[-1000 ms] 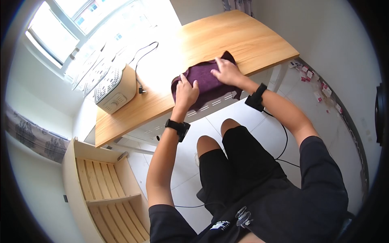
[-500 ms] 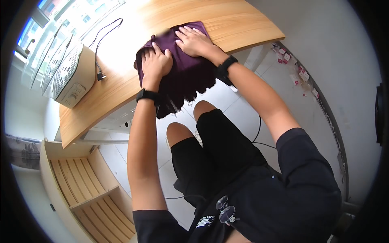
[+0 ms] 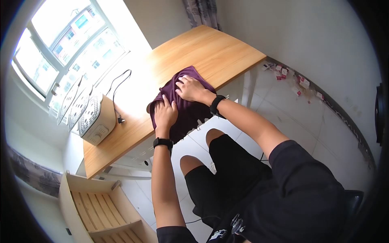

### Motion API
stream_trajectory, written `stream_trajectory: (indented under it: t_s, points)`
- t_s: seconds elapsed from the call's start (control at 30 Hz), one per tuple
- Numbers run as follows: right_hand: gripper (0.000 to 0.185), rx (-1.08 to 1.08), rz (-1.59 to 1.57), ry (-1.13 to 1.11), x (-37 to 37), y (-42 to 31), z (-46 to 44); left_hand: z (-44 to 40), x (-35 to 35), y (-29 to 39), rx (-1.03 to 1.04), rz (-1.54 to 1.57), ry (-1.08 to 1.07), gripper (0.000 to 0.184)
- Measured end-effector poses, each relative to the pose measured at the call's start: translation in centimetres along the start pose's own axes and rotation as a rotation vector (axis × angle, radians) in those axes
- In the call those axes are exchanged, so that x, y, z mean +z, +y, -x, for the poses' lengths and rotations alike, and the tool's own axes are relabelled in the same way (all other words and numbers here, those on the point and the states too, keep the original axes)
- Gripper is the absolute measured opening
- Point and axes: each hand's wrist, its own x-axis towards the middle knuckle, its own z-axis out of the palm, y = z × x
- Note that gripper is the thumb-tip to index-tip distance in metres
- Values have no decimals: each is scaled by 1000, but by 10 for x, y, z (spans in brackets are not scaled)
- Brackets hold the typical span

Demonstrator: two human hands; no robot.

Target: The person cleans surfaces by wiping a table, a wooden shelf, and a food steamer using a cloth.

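Note:
A dark purple cloth [image 3: 187,108] with a ragged lower edge lies over the front edge of the wooden table [image 3: 219,50], part of it hanging down. My left hand [image 3: 165,113] rests palm down on its left side, fingers stretched out. Farther up and to the right, my right hand [image 3: 191,89] presses on the cloth with its fingers slightly bent and apart. Creases run through the fabric between the hands. Neither hand is closed on it, and the palms are hidden.
A cream steamer-like appliance [image 3: 97,117] with a dial stands at the table's left end. Its black power cord [image 3: 115,91] lies beside it. A slatted wooden frame [image 3: 99,210] is on the floor at lower left. Small pink-and-white packets [image 3: 302,83] lie along the right wall.
My head view has tilted up, showing more of the table and window. My right hand sits closer to my left, and the cloth looks more wrinkled with less of it hanging down.

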Motion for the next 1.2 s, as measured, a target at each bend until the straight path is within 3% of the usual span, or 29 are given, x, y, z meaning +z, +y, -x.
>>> stream_trajectory:
  t_s: [0.1, 0.33, 0.7, 0.87, 1.07, 1.2]
  points:
    - [55, -35, -50, -121, -16, 5, 13, 0, 7, -1, 47, -6, -43, 67]
    - [58, 31, -45, -237, -42, 56, 31, -16, 23, 46, 262, -3, -30, 63]
    - [50, 114, 83, -84, -96, 211, 62, -86, 50, 183, 438, 90, -41, 64]
    - [48, 91, 25, -43, -101, 254, 57, -106, 63, 205, 438, 103, 25, 66]
    - [46, 49, 73, -4, -100, 245, 55, -108, 63, 201, 419, 259, 183, 61]
    - [45, 118, 100, -70, -96, 246, 53, -110, 73, 200, 296, 332, 242, 68]
